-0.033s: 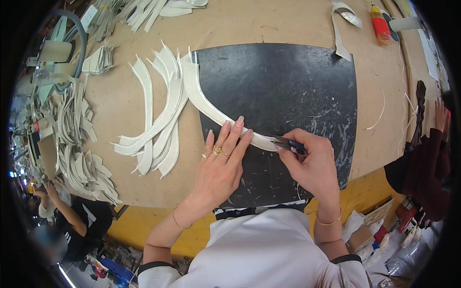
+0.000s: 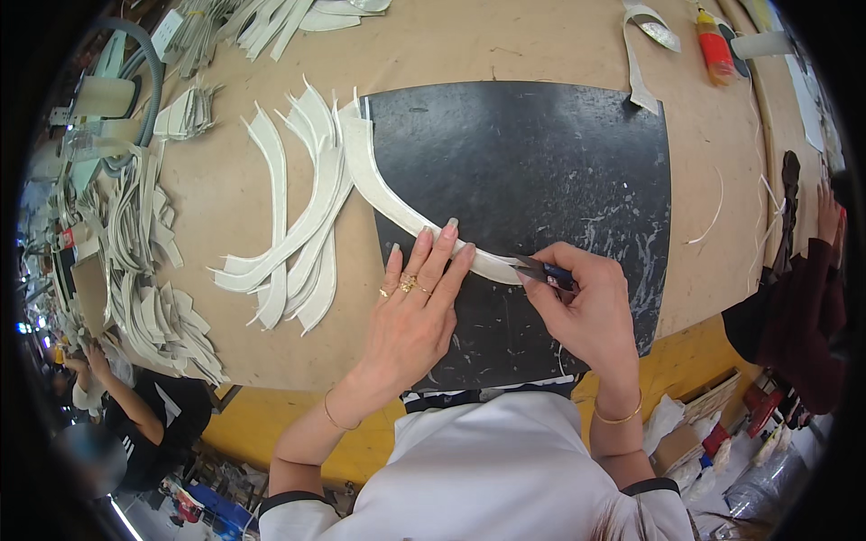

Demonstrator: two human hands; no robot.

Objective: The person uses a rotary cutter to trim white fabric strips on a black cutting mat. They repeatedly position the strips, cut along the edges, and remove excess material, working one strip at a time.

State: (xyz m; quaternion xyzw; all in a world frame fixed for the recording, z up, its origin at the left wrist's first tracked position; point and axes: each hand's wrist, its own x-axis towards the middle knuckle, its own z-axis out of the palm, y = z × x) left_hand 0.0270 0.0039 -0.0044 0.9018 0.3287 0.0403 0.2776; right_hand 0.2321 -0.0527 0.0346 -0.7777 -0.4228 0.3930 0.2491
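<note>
A curved off-white strip (image 2: 394,200) with a white cord along its edge lies on a black rubbery mat (image 2: 532,162). My left hand (image 2: 415,311) is flat on the strip near its right end, fingers stretched and a little apart. Closed around a pair of small dark thread snips (image 2: 552,273), my right hand (image 2: 591,302) holds the blades at the strip's right tip. Whether the blades touch the strip or a thread end I cannot tell. Several similar curved strips (image 2: 311,212) overlap in a loose pile left of the mat.
Stacks of pale cut pieces (image 2: 135,225) line the table's left side, with more strips at the far left. At the far right stand a red-and-yellow bottle (image 2: 713,50) and a roll of pale tape (image 2: 657,34). Loose thread (image 2: 720,207) lies right of the mat. Other people work at both sides.
</note>
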